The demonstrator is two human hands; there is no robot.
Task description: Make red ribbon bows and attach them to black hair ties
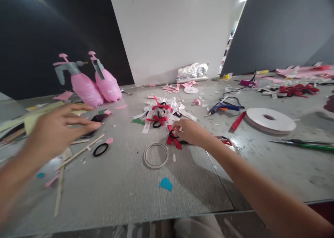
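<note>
My right hand (189,131) is at the near edge of a pile of ribbon bows (159,113) in red and white with black hair ties. Its fingers are closed on a black hair tie with a red ribbon bow (174,140), which lies at the table's surface. My left hand (61,126) hovers over the left side, slightly blurred, with its fingers stretched out and nothing in them. Beyond its fingertips lies a dark phone-like object (97,119), partly hidden. A loose black hair tie (100,149) rests to the right of that hand.
Two pink spray bottles (87,90) stand at the back left. A roll of double-sided tape (156,155) and a blue scrap (166,184) lie in front. To the right are a blue glue gun (225,107), a large ribbon spool (271,120) and a green-handled tool (308,144).
</note>
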